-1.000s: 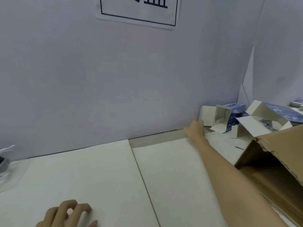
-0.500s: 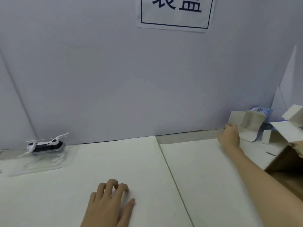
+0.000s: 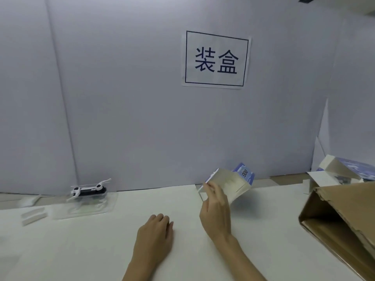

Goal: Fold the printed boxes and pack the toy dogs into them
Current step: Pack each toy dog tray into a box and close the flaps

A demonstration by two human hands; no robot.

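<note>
My right hand (image 3: 216,211) grips a blue-and-white printed box (image 3: 231,183) by its left flap and holds it tilted just above the white table (image 3: 101,250). The box is partly opened, with its pale inside facing me. My left hand (image 3: 156,236) rests flat on the table, palm down and fingers loosely together, holding nothing. A black-and-white toy dog (image 3: 89,189) lies in a clear plastic tray (image 3: 85,205) at the far left, near the wall. More printed boxes (image 3: 341,173) lie opened at the far right.
A brown cardboard carton (image 3: 341,224) lies open on its side at the right edge. Two small white strips (image 3: 33,216) lie left of the tray. A grey partition wall with a printed sign (image 3: 216,59) closes off the back.
My right hand took a printed box from the pile at the right and carried it left toward the middle. My view swung left and up; the left hand came further forward into view.
</note>
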